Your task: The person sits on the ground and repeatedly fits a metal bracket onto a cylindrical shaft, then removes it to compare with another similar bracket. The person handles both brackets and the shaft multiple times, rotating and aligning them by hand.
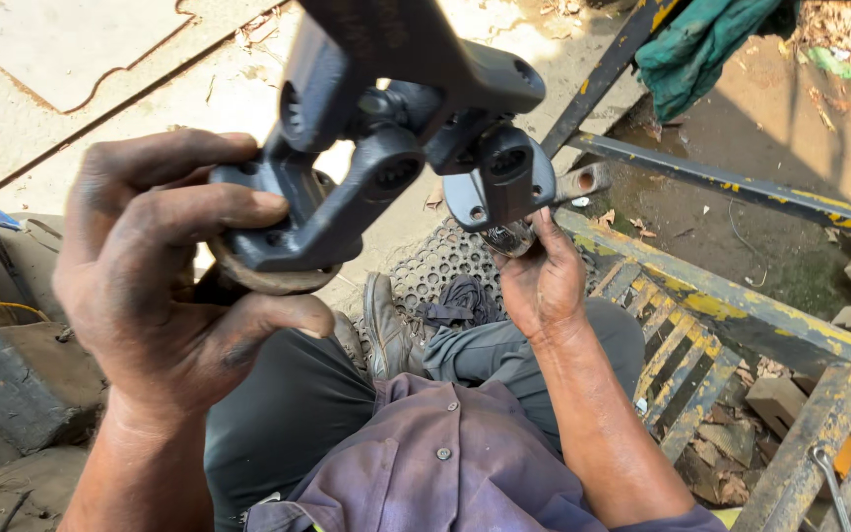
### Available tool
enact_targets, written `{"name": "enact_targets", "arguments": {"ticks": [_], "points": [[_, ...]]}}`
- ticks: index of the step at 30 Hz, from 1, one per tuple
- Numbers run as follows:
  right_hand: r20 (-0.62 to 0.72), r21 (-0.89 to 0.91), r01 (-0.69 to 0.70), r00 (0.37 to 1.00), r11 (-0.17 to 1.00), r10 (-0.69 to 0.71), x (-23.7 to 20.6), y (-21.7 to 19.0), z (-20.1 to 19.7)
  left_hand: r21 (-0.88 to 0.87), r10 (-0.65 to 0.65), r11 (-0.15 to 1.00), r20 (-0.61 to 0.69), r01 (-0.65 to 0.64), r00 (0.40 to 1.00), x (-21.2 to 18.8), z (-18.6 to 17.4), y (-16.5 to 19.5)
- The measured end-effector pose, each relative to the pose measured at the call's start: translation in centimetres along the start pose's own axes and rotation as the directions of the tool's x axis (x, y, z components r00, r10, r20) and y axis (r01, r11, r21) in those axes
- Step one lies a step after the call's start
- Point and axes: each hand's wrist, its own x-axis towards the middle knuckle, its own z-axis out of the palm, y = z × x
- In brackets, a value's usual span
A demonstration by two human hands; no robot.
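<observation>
High in the middle of the frame, a dark metal joint point(396, 128) is held up: the left hand point(164, 276) curls tightly around its ringed end, the right hand point(544, 281) pinches a shiny cap point(507, 236) beneath it.

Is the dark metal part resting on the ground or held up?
Held up: the metal part is gripped by left hand and right hand.

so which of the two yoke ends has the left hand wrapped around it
The nearer yoke end, low on the left, sits in the left hand. The other yoke end on the right rests only on the right hand's fingertips.
</observation>
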Motion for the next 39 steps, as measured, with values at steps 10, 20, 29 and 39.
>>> {"name": "enact_targets", "arguments": {"ticks": [10, 20, 29, 39], "points": [[0.075, -0.115, 0.134, 0.989, 0.984, -0.126, -0.8, -1.0, 0.9, 0.069, -0.040, 0.997, 0.002, 0.040, 0.999, -0.8, 0.1, 0.4], [0.010, -0.183, 0.030, 1.000, 0.983, -0.028, 0.4, 1.2, -2.5, -0.012, -0.059, 0.998, -0.067, 0.058, 0.996, -1.3, 1.2, -0.1], [-0.215, -0.257, -0.213, 0.963, 0.943, 0.159, 3.5, 7.1, -10.2, 0.017, -0.105, 0.994, -0.088, 0.107, 0.991, -1.8, 1.5, -0.5], [-0.711, -0.015, -0.427, 0.640, 0.904, 0.290, 11.6, 12.4, -18.8, 0.033, -0.111, 0.993, -0.005, 0.112, 0.994, 0.2, 0.7, 0.6]]}}
